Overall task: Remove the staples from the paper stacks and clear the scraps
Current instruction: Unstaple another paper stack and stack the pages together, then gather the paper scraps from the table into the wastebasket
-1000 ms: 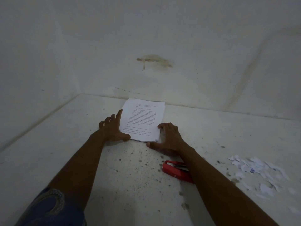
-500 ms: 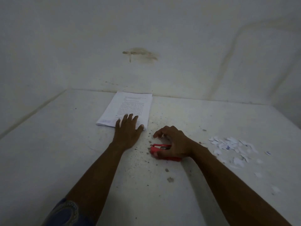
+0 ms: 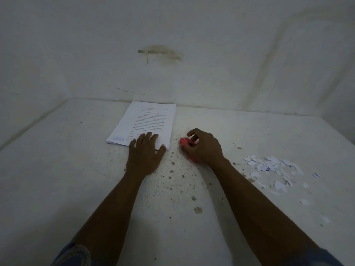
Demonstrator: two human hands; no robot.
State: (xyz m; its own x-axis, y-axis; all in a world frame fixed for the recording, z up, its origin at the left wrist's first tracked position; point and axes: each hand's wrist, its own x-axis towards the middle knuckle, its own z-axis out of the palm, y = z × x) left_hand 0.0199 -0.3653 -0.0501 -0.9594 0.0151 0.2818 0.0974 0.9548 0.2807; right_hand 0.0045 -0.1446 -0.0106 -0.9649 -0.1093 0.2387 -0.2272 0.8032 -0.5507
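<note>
White paper stack point(image 3: 148, 120), black print lines, pale blue mark at its corner. Bright red staple remover point(image 3: 184, 141). White scraps point(image 3: 272, 167), flecked blue. Off-white surface point(image 3: 57, 169), dark-speckled. Brownish stain on the pale wall point(image 3: 221, 45).

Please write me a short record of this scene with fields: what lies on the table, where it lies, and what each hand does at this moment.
surface: white table, speckled with dark spots
paper stack: printed sheets, flat, at the far side near the wall
left hand: fingers straight, pressing on the stack's near edge
right hand: fingers curled round the red tool, just right of the stack
red tool: mostly hidden by the hand; exact type unclear
scraps: small torn white pieces, scattered at the right, apart from both hands
</note>
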